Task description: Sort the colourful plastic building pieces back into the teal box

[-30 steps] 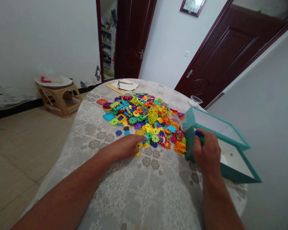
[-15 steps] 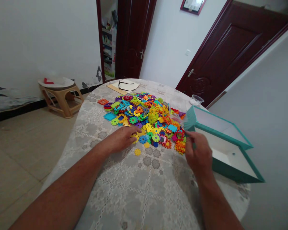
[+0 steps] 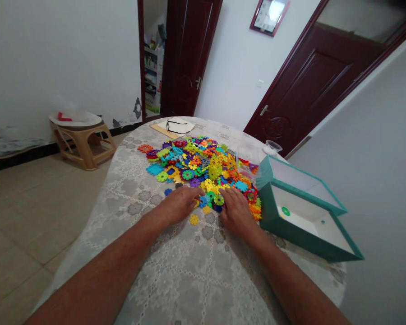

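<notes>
A heap of colourful plastic snowflake discs and square toothed pieces (image 3: 203, 164) covers the far middle of the table. My left hand (image 3: 181, 204) rests at the near left edge of the heap, its fingers stretched over yellow and blue discs, thumb and fingertips apart. My right hand (image 3: 236, 210) lies at the near right edge, palm down, fingers spread onto the pieces; what is under them is hidden. Between the hands are a lime green disc (image 3: 219, 200) and a blue disc (image 3: 203, 201). A yellow disc (image 3: 194, 220) lies nearer me on the cloth.
An open teal box (image 3: 304, 241) with white inside stands at the right, a green disc (image 3: 286, 211) in it. Its lid (image 3: 307, 174) lies behind. Glasses (image 3: 177, 126) rest on paper at the back, and a clear plastic bowl (image 3: 273, 146) stands at the far right.
My right hand has moved left from beside the box to the front of the heap. A green disc now shows inside the box. My left hand stays near the same spot.
</notes>
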Demonstrator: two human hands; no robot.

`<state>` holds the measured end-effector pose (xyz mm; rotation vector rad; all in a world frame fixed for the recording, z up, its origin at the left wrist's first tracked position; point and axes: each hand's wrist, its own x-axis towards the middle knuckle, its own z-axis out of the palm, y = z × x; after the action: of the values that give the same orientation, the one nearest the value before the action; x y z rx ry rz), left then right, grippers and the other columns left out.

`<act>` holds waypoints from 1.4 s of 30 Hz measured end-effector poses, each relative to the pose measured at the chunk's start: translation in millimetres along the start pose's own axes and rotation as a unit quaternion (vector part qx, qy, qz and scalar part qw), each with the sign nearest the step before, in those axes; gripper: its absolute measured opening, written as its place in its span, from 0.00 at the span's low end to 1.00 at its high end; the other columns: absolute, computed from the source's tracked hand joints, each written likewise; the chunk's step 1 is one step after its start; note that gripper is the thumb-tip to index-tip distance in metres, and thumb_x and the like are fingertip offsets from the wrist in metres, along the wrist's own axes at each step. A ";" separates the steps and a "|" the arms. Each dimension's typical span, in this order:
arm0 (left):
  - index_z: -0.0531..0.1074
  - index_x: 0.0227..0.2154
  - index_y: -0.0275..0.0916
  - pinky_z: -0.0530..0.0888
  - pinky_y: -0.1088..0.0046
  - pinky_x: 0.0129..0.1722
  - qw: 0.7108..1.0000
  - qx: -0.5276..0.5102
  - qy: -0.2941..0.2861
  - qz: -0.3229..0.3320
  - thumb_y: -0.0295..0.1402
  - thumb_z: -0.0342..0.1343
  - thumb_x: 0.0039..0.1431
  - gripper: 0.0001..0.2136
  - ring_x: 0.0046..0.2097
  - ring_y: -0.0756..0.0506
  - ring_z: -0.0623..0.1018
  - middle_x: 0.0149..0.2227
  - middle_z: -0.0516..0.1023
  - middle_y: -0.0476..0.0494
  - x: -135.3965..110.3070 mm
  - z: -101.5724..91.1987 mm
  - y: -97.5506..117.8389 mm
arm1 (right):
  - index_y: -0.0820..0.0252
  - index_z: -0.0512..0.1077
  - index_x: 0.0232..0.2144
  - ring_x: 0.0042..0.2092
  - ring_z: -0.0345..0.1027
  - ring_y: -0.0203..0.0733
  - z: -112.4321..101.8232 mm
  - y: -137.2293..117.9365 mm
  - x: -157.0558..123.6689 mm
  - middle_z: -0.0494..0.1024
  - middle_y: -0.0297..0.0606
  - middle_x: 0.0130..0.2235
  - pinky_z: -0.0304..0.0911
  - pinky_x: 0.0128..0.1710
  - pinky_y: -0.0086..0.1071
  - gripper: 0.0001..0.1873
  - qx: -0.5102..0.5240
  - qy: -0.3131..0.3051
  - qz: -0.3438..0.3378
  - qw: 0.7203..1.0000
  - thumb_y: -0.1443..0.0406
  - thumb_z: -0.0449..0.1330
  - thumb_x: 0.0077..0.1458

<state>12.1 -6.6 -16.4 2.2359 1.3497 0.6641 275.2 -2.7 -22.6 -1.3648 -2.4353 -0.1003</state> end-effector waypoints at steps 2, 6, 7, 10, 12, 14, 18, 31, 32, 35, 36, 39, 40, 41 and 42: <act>0.75 0.57 0.43 0.70 0.64 0.62 1.000 -0.007 0.002 -0.004 0.24 0.50 0.63 0.22 0.59 0.41 0.77 0.57 0.81 0.40 1.2 5.3 -3.7 | 0.61 0.70 0.64 0.67 0.60 0.60 0.2 -2.3 8.4 0.72 0.53 0.64 0.51 0.70 0.59 0.32 -0.012 -0.026 0.000 1.000 0.73 0.57 0.57; 0.73 0.60 0.40 0.69 0.60 0.64 1.000 -0.006 0.015 -0.017 0.21 0.50 0.59 0.26 0.61 0.39 0.75 0.60 0.78 0.37 1.5 8.6 -4.3 | 0.58 0.74 0.60 0.66 0.61 0.58 3.0 -15.9 19.7 0.75 0.48 0.63 0.47 0.71 0.60 0.27 0.009 -0.050 -0.024 0.998 0.73 0.56 0.59; 0.73 0.60 0.39 0.70 0.60 0.64 1.000 -0.002 0.018 -0.020 0.21 0.50 0.59 0.26 0.61 0.38 0.76 0.60 0.78 0.36 1.1 8.1 -3.5 | 0.58 0.75 0.59 0.66 0.61 0.58 4.4 -20.6 20.3 0.76 0.47 0.62 0.46 0.71 0.61 0.26 0.020 -0.052 -0.034 0.998 0.72 0.56 0.60; 0.72 0.60 0.38 0.71 0.60 0.63 1.000 0.011 0.014 -0.016 0.22 0.52 0.59 0.25 0.60 0.38 0.75 0.59 0.77 0.35 -0.9 6.6 -1.7 | 0.57 0.74 0.59 0.65 0.63 0.55 8.9 -32.9 17.0 0.77 0.45 0.61 0.42 0.72 0.62 0.24 0.059 -0.051 -0.068 0.995 0.72 0.55 0.63; 0.73 0.58 0.38 0.71 0.60 0.62 1.000 0.016 0.001 -0.005 0.23 0.52 0.60 0.22 0.59 0.39 0.75 0.56 0.77 0.36 -2.4 6.5 -1.7 | 0.56 0.74 0.59 0.64 0.65 0.53 10.1 -35.9 13.1 0.78 0.44 0.59 0.46 0.72 0.59 0.23 0.093 -0.047 -0.092 0.990 0.72 0.54 0.64; 0.74 0.53 0.39 0.72 0.61 0.59 1.000 0.019 -0.011 -0.001 0.25 0.52 0.62 0.18 0.56 0.39 0.75 0.53 0.77 0.36 -3.7 6.7 -2.0 | 0.56 0.74 0.57 0.63 0.67 0.51 8.2 -32.9 10.1 0.80 0.44 0.57 0.56 0.69 0.54 0.21 0.126 -0.027 -0.099 0.987 0.71 0.54 0.65; 0.74 0.51 0.41 0.73 0.63 0.55 0.999 0.023 -0.028 -0.001 0.26 0.52 0.63 0.15 0.53 0.40 0.75 0.52 0.75 0.37 -6.1 4.0 -0.2 | 0.60 0.75 0.51 0.52 0.73 0.52 -3.8 -16.6 7.0 0.81 0.48 0.48 0.68 0.55 0.48 0.15 0.129 0.048 -0.040 0.990 0.68 0.53 0.67; 0.74 0.56 0.43 0.68 0.63 0.64 0.999 -0.021 -0.038 0.004 0.24 0.51 0.64 0.20 0.61 0.41 0.75 0.59 0.79 0.40 -5.7 -7.6 3.7 | 0.56 0.65 0.67 0.59 0.70 0.55 -10.2 -54.7 -3.5 0.70 0.51 0.62 0.68 0.58 0.46 0.35 0.155 -0.130 -0.006 0.979 0.59 0.68 0.60; 0.75 0.57 0.43 0.69 0.63 0.63 0.999 -0.022 -0.036 0.000 0.25 0.51 0.64 0.20 0.60 0.41 0.76 0.58 0.79 0.40 -5.4 -9.0 4.7 | 0.56 0.67 0.65 0.57 0.71 0.54 -9.6 -54.2 -2.5 0.71 0.49 0.60 0.68 0.57 0.45 0.32 0.162 -0.132 -0.005 0.978 0.60 0.67 0.61; 0.75 0.56 0.44 0.73 0.65 0.57 0.999 -0.023 -0.034 -0.019 0.26 0.53 0.63 0.20 0.55 0.40 0.79 0.53 0.82 0.41 -4.8 -11.1 6.4 | 0.56 0.69 0.61 0.54 0.72 0.50 -8.2 -48.6 -2.0 0.75 0.46 0.53 0.68 0.54 0.42 0.26 0.187 -0.117 -0.003 0.975 0.66 0.65 0.62; 0.76 0.56 0.44 0.73 0.66 0.54 0.999 -0.022 -0.034 -0.025 0.26 0.53 0.63 0.20 0.53 0.40 0.80 0.51 0.83 0.41 -4.7 -11.0 6.4 | 0.56 0.70 0.60 0.53 0.71 0.50 -7.6 -46.5 -2.5 0.75 0.45 0.51 0.68 0.53 0.41 0.24 0.194 -0.111 -0.004 0.975 0.67 0.65 0.62; 0.75 0.56 0.45 0.73 0.67 0.52 0.999 -0.019 -0.034 -0.029 0.26 0.53 0.63 0.20 0.50 0.41 0.80 0.47 0.84 0.43 -4.8 -8.8 6.3 | 0.56 0.74 0.53 0.51 0.71 0.48 -5.0 -42.3 -4.0 0.75 0.43 0.48 0.68 0.51 0.40 0.17 0.205 -0.104 -0.014 0.973 0.67 0.65 0.62; 0.75 0.56 0.45 0.73 0.67 0.52 0.999 -0.017 -0.036 -0.028 0.26 0.53 0.63 0.20 0.50 0.41 0.80 0.47 0.84 0.43 -4.9 -8.0 6.5 | 0.56 0.74 0.52 0.51 0.71 0.48 -3.6 -41.8 -4.2 0.75 0.42 0.47 0.67 0.51 0.40 0.15 0.206 -0.098 -0.015 0.974 0.67 0.64 0.62; 0.76 0.56 0.45 0.73 0.67 0.52 0.999 -0.015 -0.039 -0.028 0.26 0.53 0.63 0.20 0.49 0.41 0.81 0.46 0.84 0.43 -5.1 -7.3 6.9 | 0.56 0.74 0.51 0.51 0.70 0.48 -2.0 -41.7 -4.1 0.75 0.42 0.47 0.67 0.51 0.40 0.15 0.205 -0.090 -0.014 0.975 0.67 0.64 0.62; 0.76 0.55 0.45 0.73 0.67 0.51 0.999 -0.013 -0.040 -0.029 0.26 0.53 0.63 0.20 0.49 0.41 0.81 0.46 0.84 0.43 -5.2 -6.9 7.6 | 0.56 0.73 0.52 0.51 0.70 0.47 -0.2 -41.9 -3.8 0.75 0.42 0.48 0.68 0.52 0.40 0.15 0.202 -0.079 -0.010 0.976 0.67 0.64 0.63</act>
<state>11.0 -13.6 -7.4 2.1709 1.3543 0.5622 242.0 -28.2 -19.3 -1.2013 -2.4165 0.4914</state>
